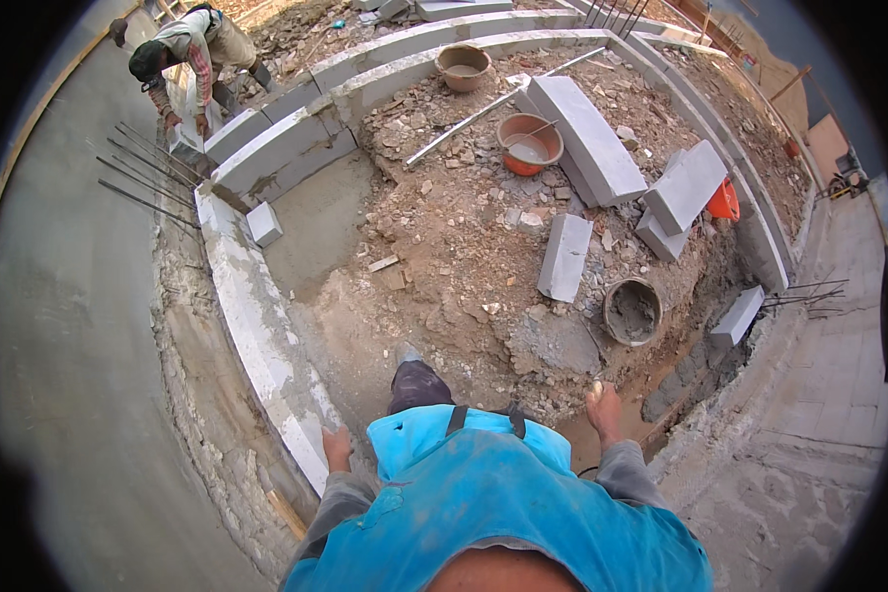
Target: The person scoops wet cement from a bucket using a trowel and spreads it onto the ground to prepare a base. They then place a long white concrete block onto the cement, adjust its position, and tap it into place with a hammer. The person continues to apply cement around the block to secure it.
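Observation:
My left hand hangs low beside the long white block wall, thumb and fingers apart, with nothing seen in it. My right hand is out to the right over the dirt, its fingers curled closed. A pale spot shows at its fingertips, too small to name. Ahead of that hand stands a mortar-smeared bucket with grey mortar inside. A pale block lies on the rubble just beyond. One small cut block rests against the inner side of the left wall.
Orange tub and brown tub stand on rubble. Large blocks are stacked nearby, with a long straight bar beside them. Rebar juts out at left. A co-worker bends over the far-left wall. Wet mortar lies right.

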